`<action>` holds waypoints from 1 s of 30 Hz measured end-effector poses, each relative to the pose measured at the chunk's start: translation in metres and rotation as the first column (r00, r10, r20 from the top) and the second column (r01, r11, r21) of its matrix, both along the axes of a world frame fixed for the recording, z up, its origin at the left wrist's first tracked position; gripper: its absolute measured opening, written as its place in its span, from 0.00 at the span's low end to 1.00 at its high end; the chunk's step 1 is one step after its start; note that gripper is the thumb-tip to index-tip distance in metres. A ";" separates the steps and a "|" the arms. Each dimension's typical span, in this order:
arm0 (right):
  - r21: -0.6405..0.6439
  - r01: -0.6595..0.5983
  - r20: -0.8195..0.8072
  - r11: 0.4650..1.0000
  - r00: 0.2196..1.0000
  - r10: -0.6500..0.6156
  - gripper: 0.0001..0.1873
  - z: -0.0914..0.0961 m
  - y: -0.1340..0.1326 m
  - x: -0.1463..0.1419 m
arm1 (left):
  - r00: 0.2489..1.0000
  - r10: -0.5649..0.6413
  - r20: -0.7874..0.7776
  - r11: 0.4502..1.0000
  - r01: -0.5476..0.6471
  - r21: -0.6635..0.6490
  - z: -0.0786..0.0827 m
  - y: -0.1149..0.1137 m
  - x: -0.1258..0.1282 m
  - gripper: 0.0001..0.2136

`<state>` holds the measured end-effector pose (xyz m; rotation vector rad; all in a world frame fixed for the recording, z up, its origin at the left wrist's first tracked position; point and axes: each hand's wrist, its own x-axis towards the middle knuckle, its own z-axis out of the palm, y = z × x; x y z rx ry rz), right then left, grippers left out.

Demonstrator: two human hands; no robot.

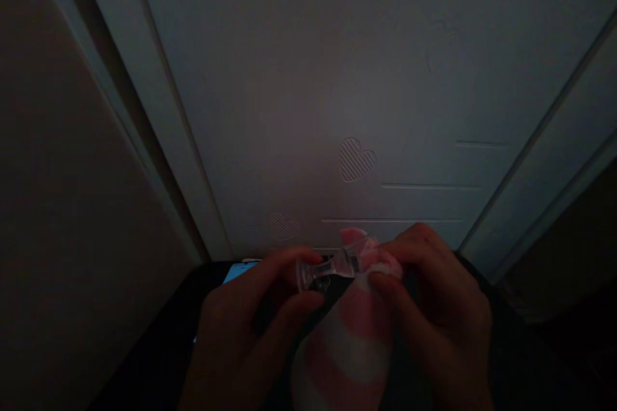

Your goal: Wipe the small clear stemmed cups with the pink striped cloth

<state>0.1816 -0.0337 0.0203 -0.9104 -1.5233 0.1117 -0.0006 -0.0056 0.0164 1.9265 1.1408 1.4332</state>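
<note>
In dim light, my left hand pinches the flared base of a clear plastic piece between thumb and fingers. The piece is narrow in the middle and widens toward the right, where its end meets gathered pink material. My right hand is closed on the bunched top of a soft-looking pink-and-white striped thing. Its wider body hangs below, between both hands, and runs out of the bottom of the view. I cannot tell whether the plastic end is inside the folds or only against them.
A pale door or panel with embossed hearts and lines stands right in front. A dark wall is close on the left. Behind my left hand a lit blue screen rests on dark clothing over my lap.
</note>
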 end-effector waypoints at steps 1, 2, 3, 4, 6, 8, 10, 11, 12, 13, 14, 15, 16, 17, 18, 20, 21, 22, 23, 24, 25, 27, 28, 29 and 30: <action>0.001 -0.002 -0.002 1.000 1.000 0.002 0.06 0.001 -0.001 0.000 | 1.000 -0.016 0.023 1.000 0.016 -0.005 0.001 -0.001 0.001 0.04; -0.001 -0.006 -0.002 1.000 1.000 0.006 0.06 0.001 -0.001 0.000 | 0.999 -0.043 0.026 0.999 0.044 -0.009 0.003 -0.001 0.000 0.03; 0.002 -0.011 0.000 1.000 1.000 0.011 0.06 0.002 -0.001 0.000 | 0.997 -0.080 0.009 0.997 0.080 -0.015 0.004 -0.002 0.000 0.04; 0.002 -0.013 -0.003 1.000 1.000 0.013 0.06 0.002 -0.001 -0.001 | 0.993 -0.113 -0.015 0.993 0.113 -0.025 0.005 -0.002 -0.001 0.04; 0.008 -0.018 -0.007 1.000 1.000 0.018 0.06 0.003 -0.001 -0.002 | 0.993 -0.118 -0.028 0.992 0.117 -0.047 0.007 -0.004 -0.002 0.05; 0.014 -0.022 -0.015 1.000 1.000 0.022 0.06 0.003 -0.001 -0.003 | 0.996 -0.077 0.036 0.995 0.079 -0.065 0.009 -0.006 0.000 0.05; 0.014 -0.022 -0.029 1.000 0.999 0.022 0.07 0.002 -0.001 -0.004 | 0.995 -0.039 0.090 0.996 0.045 -0.075 0.011 -0.009 0.004 0.05; 0.012 -0.020 -0.036 1.000 0.999 0.021 0.07 0.002 -0.001 -0.005 | 0.995 -0.018 0.097 0.997 0.025 -0.076 0.012 -0.011 0.006 0.05; 0.003 -0.019 -0.047 1.000 0.999 0.019 0.07 0.002 -0.001 -0.005 | 0.996 -0.001 0.087 0.997 0.008 -0.080 0.012 -0.012 0.008 0.05; -0.003 -0.019 -0.053 1.000 0.998 0.019 0.07 0.001 -0.002 -0.006 | 0.997 0.020 0.070 0.996 -0.014 -0.085 0.013 -0.013 0.010 0.06; -0.013 -0.019 -0.055 1.000 0.998 0.018 0.07 0.001 -0.002 -0.006 | 0.998 0.038 0.054 0.995 -0.033 -0.090 0.014 -0.014 0.011 0.06; -0.018 -0.017 -0.059 1.000 0.998 0.016 0.07 0.000 -0.003 -0.006 | 0.998 0.052 0.040 0.994 -0.048 -0.096 0.014 -0.014 0.012 0.06; -0.021 -0.016 -0.062 1.000 0.998 0.015 0.07 0.001 -0.003 -0.006 | 0.998 0.063 0.028 0.993 -0.060 -0.098 0.014 -0.013 0.013 0.06; -0.021 -0.017 -0.062 1.000 0.998 0.016 0.07 0.001 -0.003 -0.005 | 0.997 0.073 0.019 0.993 -0.071 -0.095 0.014 -0.013 0.013 0.05; -0.024 -0.017 -0.062 1.000 0.998 0.015 0.07 0.001 -0.002 -0.005 | 0.996 0.087 0.012 0.993 -0.085 -0.087 0.013 -0.012 0.013 0.04; -0.020 -0.017 -0.058 1.000 0.998 0.016 0.07 0.002 -0.002 -0.005 | 0.992 0.127 -0.005 0.990 -0.127 -0.068 0.012 -0.011 0.013 0.04; -0.015 -0.014 -0.055 1.000 0.998 0.013 0.07 0.002 -0.001 -0.005 | 0.989 0.149 -0.016 0.987 -0.150 -0.060 0.011 -0.011 0.013 0.05; -0.012 -0.010 -0.050 1.000 0.999 0.009 0.07 0.003 -0.001 -0.005 | 0.985 0.168 -0.025 0.984 -0.169 -0.057 0.011 -0.011 0.013 0.07; -0.008 -0.002 -0.049 1.000 0.999 0.002 0.06 0.003 -0.001 -0.005 | 0.982 0.185 -0.035 0.981 -0.187 -0.060 0.010 -0.011 0.012 0.08; -0.009 0.007 -0.049 1.000 0.999 -0.008 0.06 0.003 0.000 -0.005 | 0.979 0.199 -0.043 0.977 -0.201 -0.066 0.010 -0.011 0.012 0.10; -0.018 0.014 -0.049 1.000 0.999 -0.015 0.06 0.002 0.000 -0.005 | 0.977 0.206 -0.049 0.975 -0.210 -0.078 0.009 -0.011 0.011 0.11; -0.048 0.021 -0.057 0.999 0.998 -0.024 0.06 0.001 0.000 -0.006 | 0.978 0.199 -0.062 0.973 -0.205 -0.102 0.008 -0.010 0.009 0.11; -0.062 0.023 -0.069 0.998 0.997 -0.027 0.06 0.000 -0.001 -0.006 | 0.982 0.173 -0.076 0.978 -0.180 -0.101 0.008 -0.009 0.008 0.12; -0.073 0.024 -0.084 0.997 0.996 -0.030 0.06 -0.001 -0.001 -0.006 | 0.986 0.141 -0.092 0.985 -0.149 -0.084 0.007 -0.008 0.007 0.12; -0.083 0.024 -0.099 0.996 0.995 -0.033 0.06 -0.002 -0.001 -0.006 | 0.988 0.116 -0.105 0.991 -0.122 -0.058 0.006 -0.007 0.006 0.13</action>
